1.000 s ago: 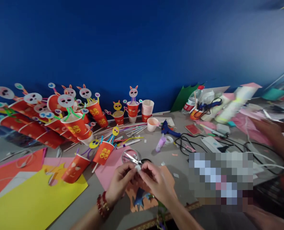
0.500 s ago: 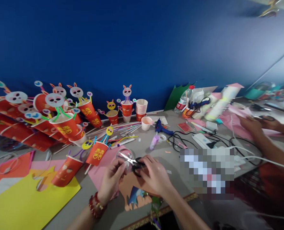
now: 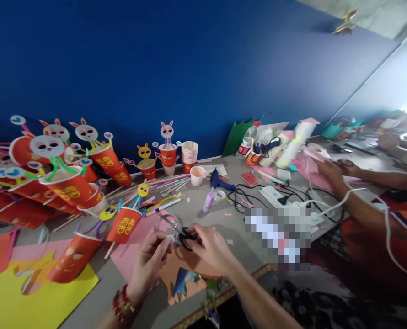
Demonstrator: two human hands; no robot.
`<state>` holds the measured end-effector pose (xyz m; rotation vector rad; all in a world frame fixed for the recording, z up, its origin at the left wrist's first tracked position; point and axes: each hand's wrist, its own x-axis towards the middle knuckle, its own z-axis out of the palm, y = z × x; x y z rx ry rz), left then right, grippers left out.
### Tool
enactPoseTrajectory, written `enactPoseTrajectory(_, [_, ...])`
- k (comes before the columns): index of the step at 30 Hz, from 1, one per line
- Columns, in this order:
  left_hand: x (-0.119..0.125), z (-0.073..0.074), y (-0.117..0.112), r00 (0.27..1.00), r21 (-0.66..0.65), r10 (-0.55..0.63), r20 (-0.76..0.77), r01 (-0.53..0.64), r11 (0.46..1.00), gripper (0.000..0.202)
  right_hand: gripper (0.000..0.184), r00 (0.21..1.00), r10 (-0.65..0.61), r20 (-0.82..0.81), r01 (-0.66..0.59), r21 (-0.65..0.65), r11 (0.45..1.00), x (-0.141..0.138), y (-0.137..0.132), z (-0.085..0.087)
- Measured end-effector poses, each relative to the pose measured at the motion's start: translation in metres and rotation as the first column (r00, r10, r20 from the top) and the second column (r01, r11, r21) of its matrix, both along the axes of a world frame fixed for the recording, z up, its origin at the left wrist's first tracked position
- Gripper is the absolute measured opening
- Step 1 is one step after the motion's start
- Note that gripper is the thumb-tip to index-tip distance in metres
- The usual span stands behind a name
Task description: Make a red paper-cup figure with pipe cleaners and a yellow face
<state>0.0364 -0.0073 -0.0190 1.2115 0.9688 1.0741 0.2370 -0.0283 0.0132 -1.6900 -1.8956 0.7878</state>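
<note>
My left hand, with a red bead bracelet at its wrist, pinches a small white paper piece. In my right hand are black-handled scissors. Their blades point up and left, just above the paper piece; whether they touch it, I cannot tell. Under both hands lies orange-brown paper with a scalloped cut edge. A blue printed patch shows on it. Partly behind the blades is a clear ring on pink paper.
Red paper cups with animal faces crowd the left. Yellow paper lies in front. A blue glue gun, a purple glue stick and a power strip with cables sit rightward. Another person's hands hold scissors and pink paper.
My view has turned right, so the cups and tools appear further left. Both hands keep their holds, and the scissors look slightly turned.
</note>
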Motion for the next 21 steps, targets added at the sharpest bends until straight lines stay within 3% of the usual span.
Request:
enactPoseTrajectory(6, [-0.001,-0.005,0.001,1.000,-0.013,0.003,-0.001,-0.003,1.000,0.027,0.009,0.969,0.050,-0.241,-0.046,0.022,0.999,-0.009,-0.003,-0.010])
enactPoseTrajectory(14, [0.001,-0.010,0.000,0.999,-0.105,-0.026,-0.035,0.022,0.994,0.029,0.011,0.975,-0.050,-0.218,0.064,0.059,0.996,-0.002,-0.003,-0.018])
enactPoseTrajectory(18, [0.001,-0.005,0.002,1.000,-0.094,-0.002,0.010,0.003,0.996,0.026,0.013,0.855,-0.024,-0.519,0.018,-0.017,1.000,-0.002,0.004,-0.023])
enactPoseTrajectory(21, [0.001,0.003,0.005,0.996,-0.045,0.025,0.085,-0.021,0.999,0.025,0.023,0.781,0.027,-0.624,-0.085,-0.063,0.994,-0.007,0.012,-0.022])
